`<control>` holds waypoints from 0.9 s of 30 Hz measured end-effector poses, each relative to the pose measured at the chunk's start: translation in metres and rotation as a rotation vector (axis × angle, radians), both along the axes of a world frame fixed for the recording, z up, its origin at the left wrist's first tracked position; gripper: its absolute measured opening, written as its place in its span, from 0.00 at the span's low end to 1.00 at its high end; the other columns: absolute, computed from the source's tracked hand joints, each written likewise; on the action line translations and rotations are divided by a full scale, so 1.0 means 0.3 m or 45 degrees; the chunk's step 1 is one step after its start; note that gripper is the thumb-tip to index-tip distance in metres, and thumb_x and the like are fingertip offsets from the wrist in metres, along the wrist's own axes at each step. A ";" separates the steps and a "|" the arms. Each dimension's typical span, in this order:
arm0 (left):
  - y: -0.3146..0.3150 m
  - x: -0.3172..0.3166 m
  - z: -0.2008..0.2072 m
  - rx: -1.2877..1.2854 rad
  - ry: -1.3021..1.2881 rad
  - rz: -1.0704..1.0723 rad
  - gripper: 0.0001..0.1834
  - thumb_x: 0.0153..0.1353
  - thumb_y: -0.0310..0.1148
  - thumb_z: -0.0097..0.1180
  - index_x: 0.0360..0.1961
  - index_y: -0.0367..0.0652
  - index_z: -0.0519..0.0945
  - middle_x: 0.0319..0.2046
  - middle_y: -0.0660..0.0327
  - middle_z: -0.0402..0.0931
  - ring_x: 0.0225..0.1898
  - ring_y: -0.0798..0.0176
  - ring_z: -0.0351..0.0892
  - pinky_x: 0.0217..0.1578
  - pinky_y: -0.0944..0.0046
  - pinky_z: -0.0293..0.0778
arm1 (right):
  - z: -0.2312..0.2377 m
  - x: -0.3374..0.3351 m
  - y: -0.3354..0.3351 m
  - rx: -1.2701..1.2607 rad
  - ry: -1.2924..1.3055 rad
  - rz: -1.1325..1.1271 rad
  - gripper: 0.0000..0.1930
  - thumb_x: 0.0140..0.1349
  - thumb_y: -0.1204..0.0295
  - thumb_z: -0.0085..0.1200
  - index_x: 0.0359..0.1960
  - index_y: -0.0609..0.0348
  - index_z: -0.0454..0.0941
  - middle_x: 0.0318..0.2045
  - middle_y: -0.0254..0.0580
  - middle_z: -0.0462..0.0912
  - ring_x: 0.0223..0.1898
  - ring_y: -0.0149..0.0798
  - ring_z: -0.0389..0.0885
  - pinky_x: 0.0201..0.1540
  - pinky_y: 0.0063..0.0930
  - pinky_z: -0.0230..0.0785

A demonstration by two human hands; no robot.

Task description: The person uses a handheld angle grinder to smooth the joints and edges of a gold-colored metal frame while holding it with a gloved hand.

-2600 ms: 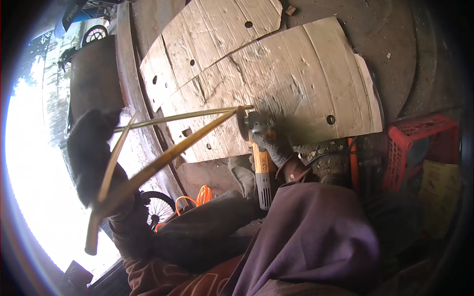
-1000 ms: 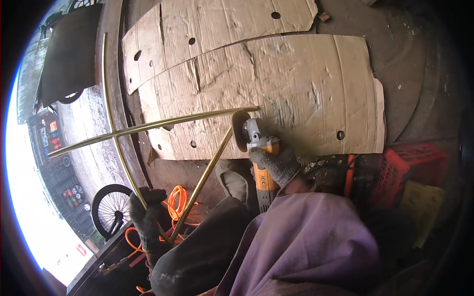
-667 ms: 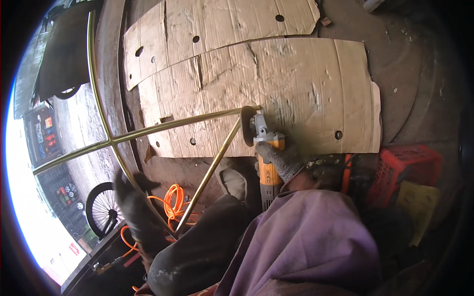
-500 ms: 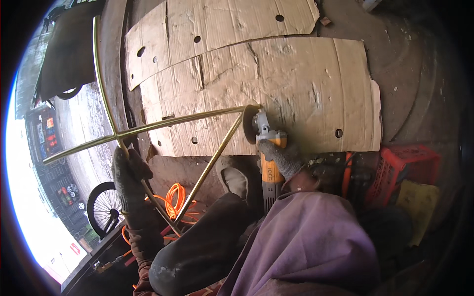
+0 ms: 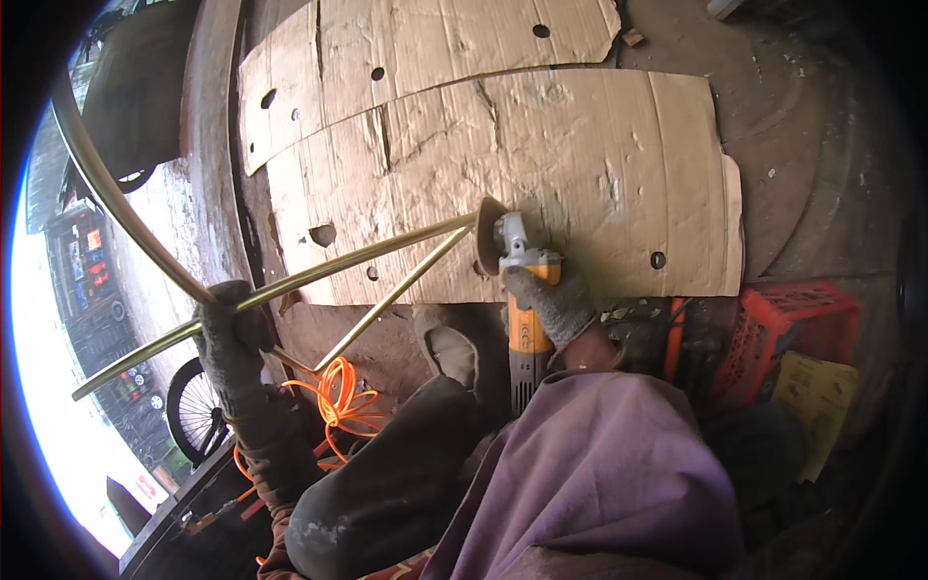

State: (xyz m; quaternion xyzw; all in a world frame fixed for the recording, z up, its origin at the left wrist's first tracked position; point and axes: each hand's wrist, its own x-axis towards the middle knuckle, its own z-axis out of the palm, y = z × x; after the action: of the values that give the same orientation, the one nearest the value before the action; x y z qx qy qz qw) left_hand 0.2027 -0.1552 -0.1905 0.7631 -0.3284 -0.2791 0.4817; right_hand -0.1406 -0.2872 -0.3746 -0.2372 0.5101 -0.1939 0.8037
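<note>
1. While the gloved left hand (image 5: 232,333) is wrapped tight round the brass-coloured rod frame (image 5: 358,261) where its curved bar and long straight bar cross, the frame reaches from 9 o'clock toward the centre of the view.
2. At about 5 o'clock from that crossing, a thinner diagonal rod (image 5: 387,302) runs up to the straight bar's far end.
3. Clamped on the orange-and-grey angle grinder (image 5: 525,319) just below centre, the gloved right hand (image 5: 553,302) grips the body behind the head.
4. Its disc (image 5: 486,236) stands on edge, touching the frame's tip at the centre.
5. Behind, from 12 to 3 o'clock, lie overlapping cardboard sheets (image 5: 580,164) with punched holes.
6. An orange cable (image 5: 333,406) coils at 7 o'clock beside a bent knee.
7. A red plastic crate (image 5: 793,329) sits at 4 o'clock, with a yellow packet (image 5: 817,401) just below it.
8. A bicycle wheel (image 5: 193,420) shows at 8 o'clock.
</note>
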 end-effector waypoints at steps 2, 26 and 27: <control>-0.015 -0.008 0.007 0.015 -0.076 0.004 0.31 0.75 0.57 0.46 0.49 0.34 0.78 0.12 0.69 0.63 0.11 0.73 0.60 0.11 0.69 0.57 | 0.002 0.033 0.046 -0.147 0.002 -0.139 0.19 0.58 0.70 0.71 0.48 0.59 0.79 0.32 0.38 0.85 0.31 0.33 0.86 0.34 0.29 0.80; -0.107 -0.166 0.108 0.147 -0.098 0.110 0.27 0.78 0.47 0.44 0.53 0.30 0.78 0.11 0.67 0.64 0.08 0.73 0.61 0.08 0.71 0.57 | 0.091 0.055 0.137 -0.254 -0.107 0.068 0.29 0.52 0.69 0.76 0.50 0.56 0.70 0.42 0.42 0.84 0.42 0.32 0.85 0.41 0.29 0.81; -0.113 -0.176 0.106 0.172 -0.086 0.162 0.26 0.78 0.47 0.44 0.53 0.29 0.78 0.11 0.67 0.65 0.08 0.73 0.62 0.08 0.71 0.59 | 0.110 0.050 0.122 -0.176 -0.139 0.012 0.28 0.52 0.70 0.76 0.51 0.57 0.70 0.42 0.42 0.84 0.41 0.33 0.85 0.41 0.29 0.81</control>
State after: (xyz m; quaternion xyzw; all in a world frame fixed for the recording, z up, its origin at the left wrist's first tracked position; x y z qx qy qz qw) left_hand 0.1498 -0.1892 -0.1586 0.8221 -0.2759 -0.2435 0.4344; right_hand -0.1255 -0.2505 -0.3416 -0.2837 0.4499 -0.2376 0.8128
